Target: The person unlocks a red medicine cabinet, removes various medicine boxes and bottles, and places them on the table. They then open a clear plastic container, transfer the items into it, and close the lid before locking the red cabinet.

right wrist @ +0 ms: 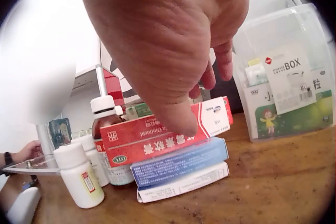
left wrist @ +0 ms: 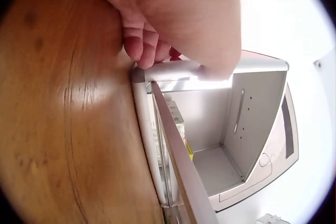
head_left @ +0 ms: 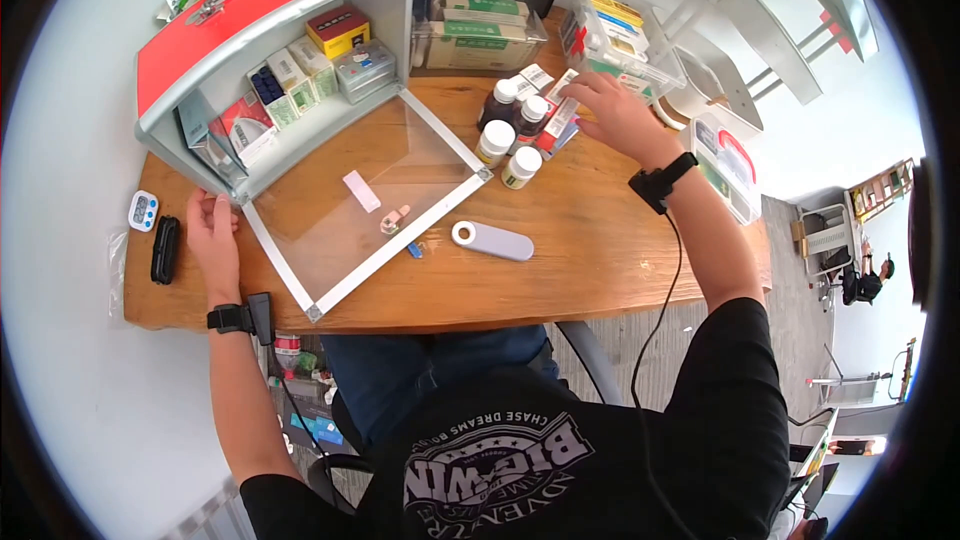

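A red-topped medicine case [head_left: 275, 40] lies with its clear framed lid [head_left: 365, 190] folded down on the table, and medicine boxes stand inside. My left hand [head_left: 212, 230] grips the case's front left corner; in the left wrist view its fingers curl over the metal edge [left wrist: 178, 71]. On the right, my right hand [head_left: 620, 118] reaches over a red ointment box [right wrist: 157, 135], its thumb against the front and the other fingers spread above and beyond. That carton rests on a blue-and-white box [right wrist: 181, 161] and a white one [right wrist: 184, 182], beside several medicine bottles [right wrist: 79, 177].
A pink-white strip [head_left: 362, 191] and a small pinkish item [head_left: 394, 219] show on the lid. Nearby lies a grey handheld device [head_left: 492, 240]. A white timer [head_left: 143, 210] and black case [head_left: 165, 250] sit left. Clear storage boxes [head_left: 725, 170] stand right; a bin of cartons [head_left: 480, 40] is behind.
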Motion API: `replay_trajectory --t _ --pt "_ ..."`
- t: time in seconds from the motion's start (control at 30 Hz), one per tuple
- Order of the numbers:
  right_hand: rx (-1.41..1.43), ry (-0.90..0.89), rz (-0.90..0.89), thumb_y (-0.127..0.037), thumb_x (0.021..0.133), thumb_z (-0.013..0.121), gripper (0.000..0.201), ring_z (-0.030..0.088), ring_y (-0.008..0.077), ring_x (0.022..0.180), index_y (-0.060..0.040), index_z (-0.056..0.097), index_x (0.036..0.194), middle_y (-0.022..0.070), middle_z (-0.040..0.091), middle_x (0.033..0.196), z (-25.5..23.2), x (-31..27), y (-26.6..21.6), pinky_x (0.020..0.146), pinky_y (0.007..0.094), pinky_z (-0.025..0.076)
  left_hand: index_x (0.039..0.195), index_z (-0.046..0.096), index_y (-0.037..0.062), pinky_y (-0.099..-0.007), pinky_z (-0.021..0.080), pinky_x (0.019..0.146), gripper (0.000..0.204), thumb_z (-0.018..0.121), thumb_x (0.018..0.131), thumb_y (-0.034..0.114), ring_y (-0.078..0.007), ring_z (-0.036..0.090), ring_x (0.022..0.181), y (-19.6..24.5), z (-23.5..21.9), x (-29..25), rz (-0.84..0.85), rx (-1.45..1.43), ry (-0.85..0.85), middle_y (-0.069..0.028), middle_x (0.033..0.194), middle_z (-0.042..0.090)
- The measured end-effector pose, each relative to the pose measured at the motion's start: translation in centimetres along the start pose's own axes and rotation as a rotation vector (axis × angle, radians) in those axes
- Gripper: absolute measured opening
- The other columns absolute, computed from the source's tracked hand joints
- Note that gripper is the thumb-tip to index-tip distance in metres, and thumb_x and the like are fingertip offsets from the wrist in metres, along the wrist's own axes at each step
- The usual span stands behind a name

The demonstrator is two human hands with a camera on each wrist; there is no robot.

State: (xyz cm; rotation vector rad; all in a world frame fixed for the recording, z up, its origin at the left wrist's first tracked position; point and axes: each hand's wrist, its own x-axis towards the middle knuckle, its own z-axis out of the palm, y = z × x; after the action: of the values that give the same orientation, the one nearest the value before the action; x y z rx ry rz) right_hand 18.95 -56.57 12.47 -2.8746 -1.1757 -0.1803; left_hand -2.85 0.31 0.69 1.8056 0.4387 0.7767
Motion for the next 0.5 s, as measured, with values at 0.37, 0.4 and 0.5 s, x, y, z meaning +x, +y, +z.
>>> replay_trajectory --t 0.37,0.4,0.5 --pt "-0.018 0.102 -0.116 -0.006 0.080 0.077 0.054 0.058 0.0331 0.129 -0.0123 0.059 0.131 0.0106 0.064 0.131 0.0 -0.2 0.5 0.111 0.0455 0.048 0.140 0.055 -0.0058 -0.0251 0.050 0.071 0.044 0.064 0.105 0.020 -0.0081 0.059 0.081 -0.3 -0.2 0.3 0.001 0.019 0.002 -0.0023 0.097 0.064" --pt "-0.032 0.049 -0.084 -0.007 0.080 0.076 0.050 0.060 0.0335 0.125 -0.0109 0.059 0.128 0.0113 0.066 0.126 -0.2 -0.7 0.7 0.108 0.0454 0.049 0.140 0.055 -0.0058 -0.0251 0.050 0.071 0.044 0.064 0.105 0.020 -0.0081 0.059 0.081 -0.6 -0.3 0.2 -0.004 0.020 0.000 -0.0023 0.097 0.064" --pt "-0.073 0.181 -0.077 -0.009 0.079 0.077 0.045 0.062 0.0369 0.119 -0.0081 0.060 0.120 0.0130 0.066 0.119 -1.5 -4.4 0.2 0.104 0.0463 0.049 0.140 0.055 -0.0058 -0.0249 0.050 0.071 0.044 0.064 0.105 0.020 -0.0080 0.059 0.081 -0.5 -0.4 0.3 -0.011 0.011 0.007 -0.0021 0.096 0.064"
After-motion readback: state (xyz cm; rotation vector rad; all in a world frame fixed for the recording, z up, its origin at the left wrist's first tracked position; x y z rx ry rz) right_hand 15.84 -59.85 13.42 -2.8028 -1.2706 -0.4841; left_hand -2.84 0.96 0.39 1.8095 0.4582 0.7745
